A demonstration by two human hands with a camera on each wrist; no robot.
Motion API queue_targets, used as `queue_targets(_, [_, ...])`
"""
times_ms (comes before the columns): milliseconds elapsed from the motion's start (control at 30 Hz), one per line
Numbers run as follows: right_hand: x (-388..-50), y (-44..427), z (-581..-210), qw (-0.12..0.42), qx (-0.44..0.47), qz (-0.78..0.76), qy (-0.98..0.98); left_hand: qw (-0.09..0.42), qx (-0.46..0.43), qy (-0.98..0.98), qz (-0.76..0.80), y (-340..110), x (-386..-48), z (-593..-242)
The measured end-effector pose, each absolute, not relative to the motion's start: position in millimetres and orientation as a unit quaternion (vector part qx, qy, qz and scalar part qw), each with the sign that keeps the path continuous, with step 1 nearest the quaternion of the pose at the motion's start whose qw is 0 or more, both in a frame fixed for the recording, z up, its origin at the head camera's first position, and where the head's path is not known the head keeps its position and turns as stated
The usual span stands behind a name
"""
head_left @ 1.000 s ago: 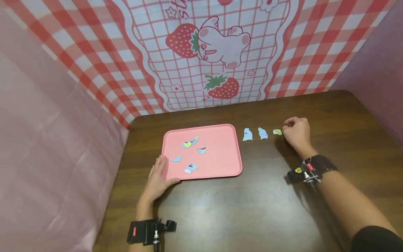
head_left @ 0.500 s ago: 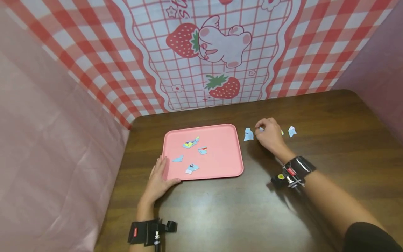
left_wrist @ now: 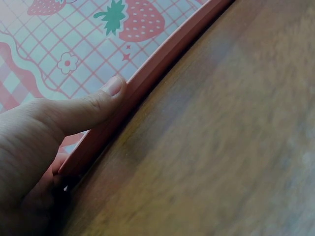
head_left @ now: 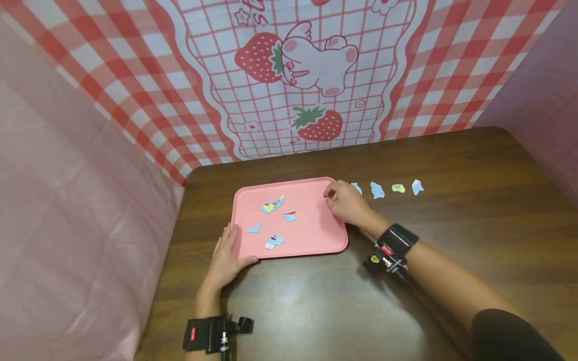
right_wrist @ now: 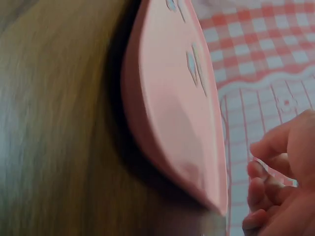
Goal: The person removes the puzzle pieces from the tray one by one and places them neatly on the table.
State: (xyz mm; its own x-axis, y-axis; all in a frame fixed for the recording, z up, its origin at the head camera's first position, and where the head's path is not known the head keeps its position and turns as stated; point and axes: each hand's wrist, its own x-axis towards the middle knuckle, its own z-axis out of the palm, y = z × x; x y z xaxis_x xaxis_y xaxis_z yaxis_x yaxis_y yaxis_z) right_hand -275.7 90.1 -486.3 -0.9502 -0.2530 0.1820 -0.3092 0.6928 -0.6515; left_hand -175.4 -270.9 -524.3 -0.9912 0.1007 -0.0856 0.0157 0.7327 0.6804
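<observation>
My left hand (head_left: 226,260) grips the near left corner of the pink tray (head_left: 316,244), fingers along its left side. In the left wrist view its thumb lies against the tray's rim (left_wrist: 162,58). Several paper pieces lie in the tray, among them a yellow-and-blue one (head_left: 272,205), one with red (head_left: 290,215), a plain blue one (head_left: 254,227) and one with a white corner (head_left: 274,241). Above the tray's right side is my right hand (head_left: 351,204), its fingers loosely curled; the right wrist view shows this hand (right_wrist: 290,191) with nothing visible between thumb and fingers.
Right of the tray, a row on the wooden table (head_left: 469,220) holds a partly hidden blue piece (head_left: 357,188), another blue piece (head_left: 377,190), a yellow one (head_left: 398,188) and a blue-and-white one (head_left: 417,187). A checked strawberry cloth (head_left: 316,65) hangs behind.
My right hand has moved left along the row to the tray's right side, uncovering the blue-and-white, yellow and second blue pieces. My left hand has stayed at the tray's corner.
</observation>
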Motion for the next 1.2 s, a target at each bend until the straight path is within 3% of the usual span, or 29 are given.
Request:
queue_targets(367, [-268, 49, -486, -0.062, 0.262, 0.278, -0.922, 0.059, 0.038, 0.93, 0.36, -270, -175, -527])
queue_targets(1200, [-273, 8, -504, -0.071, 0.267, 0.207, -0.939, 0.058, 0.044, 0.93, 0.361, -271, -174, -524])
